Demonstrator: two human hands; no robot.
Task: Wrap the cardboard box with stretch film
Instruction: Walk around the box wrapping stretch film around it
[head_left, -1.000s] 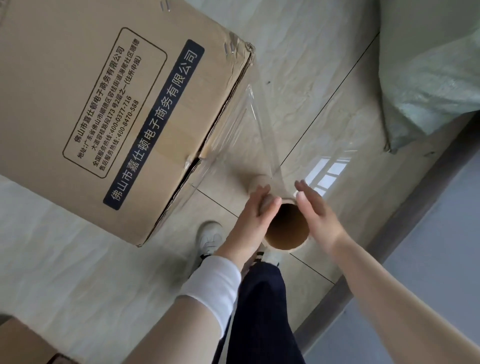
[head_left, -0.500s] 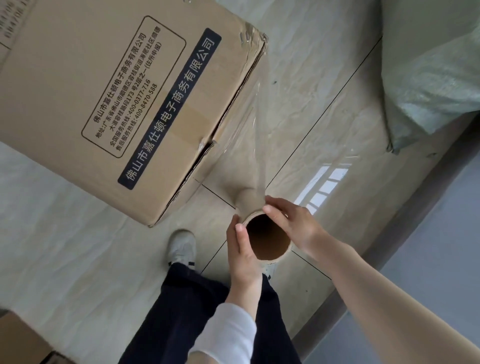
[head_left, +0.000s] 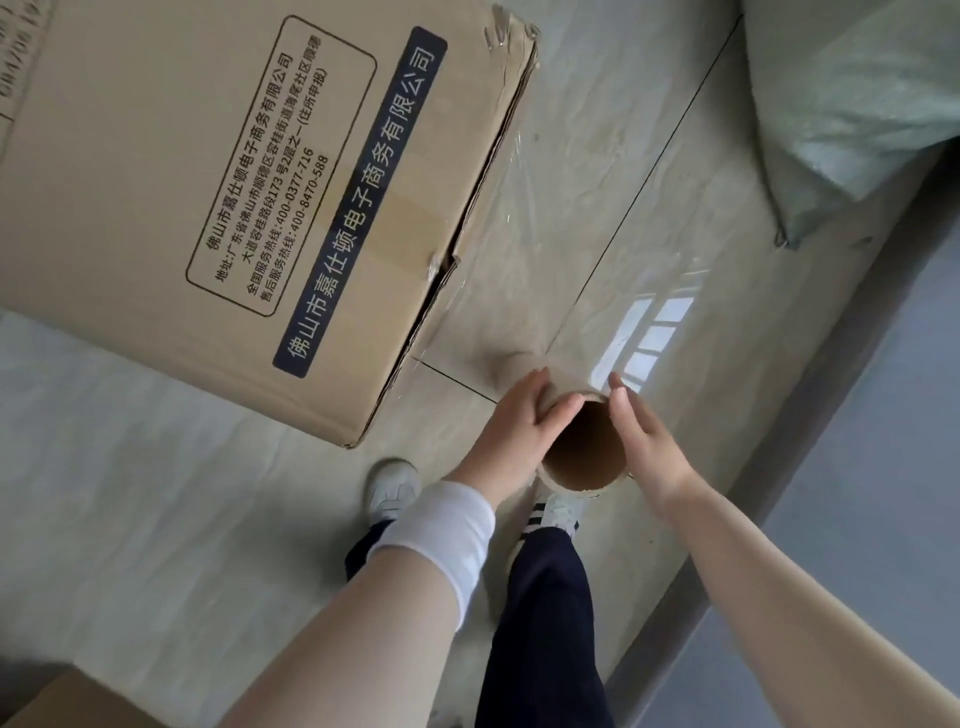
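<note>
A large cardboard box (head_left: 223, 197) with printed Chinese text stands on the tiled floor at upper left. Clear stretch film (head_left: 511, 218) runs taut from the box's right side down to the stretch film roll (head_left: 582, 457), whose brown cardboard core opening faces me. My left hand (head_left: 519, 423) holds the roll's left side, fingers along the outside and thumb on the rim. My right hand (head_left: 647, 441) presses the roll's right side with straight fingers. The roll sits between both hands, just below the box's near right corner.
A grey-green woven sack (head_left: 857, 104) lies at upper right. Another cardboard box's corner (head_left: 78, 701) shows at lower left. My white shoes (head_left: 392, 488) stand on the floor below the roll. A grey wall base (head_left: 857, 415) runs along the right.
Both hands shifted on the roll: the right hand's curled grip on the rim became straight fingers on the side, and the left hand moved round to the left side. The roll stays near the box's corner.
</note>
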